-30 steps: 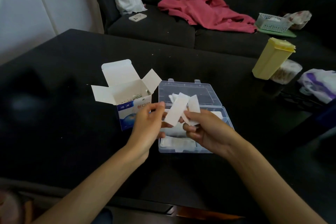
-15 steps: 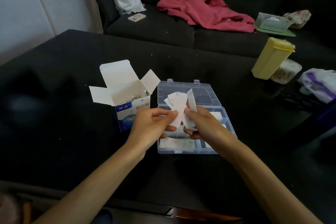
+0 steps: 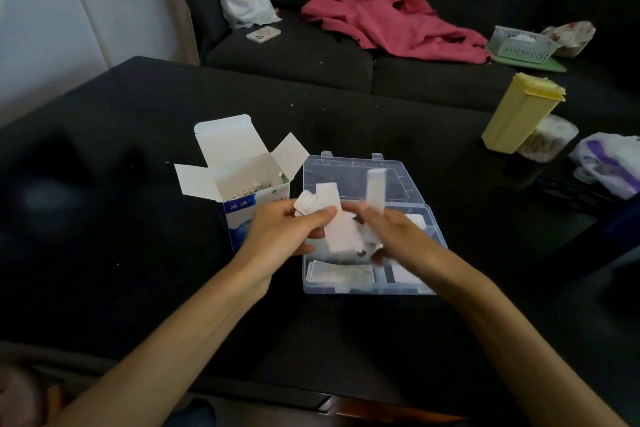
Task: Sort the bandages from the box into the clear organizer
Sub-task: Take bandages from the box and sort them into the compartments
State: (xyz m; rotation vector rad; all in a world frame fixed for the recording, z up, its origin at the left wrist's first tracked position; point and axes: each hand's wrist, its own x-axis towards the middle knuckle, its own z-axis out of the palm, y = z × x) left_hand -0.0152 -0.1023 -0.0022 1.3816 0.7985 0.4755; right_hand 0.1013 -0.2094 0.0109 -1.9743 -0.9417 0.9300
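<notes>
The open white-and-blue bandage box (image 3: 242, 184) stands on the black table, with more bandages inside. Right of it lies the clear organizer (image 3: 363, 284), lid flipped back, with white bandages in its front compartments. Above the organizer my left hand (image 3: 280, 236) grips a small fan of white bandages (image 3: 332, 215). My right hand (image 3: 398, 236) pinches a single bandage (image 3: 375, 189) that stands upright, apart from the bunch.
A yellow lidded container (image 3: 519, 114) and a clear jar (image 3: 547, 144) stand at the table's right side beside a purple-white bag (image 3: 609, 163). Behind the table is a dark sofa with a red garment (image 3: 391, 14), a white bag (image 3: 246, 3), a phone (image 3: 263, 34) and a basket (image 3: 523, 43).
The bandage bunch has passed from my right hand into my left. My right hand has drawn one bandage out to the right and holds it upright.
</notes>
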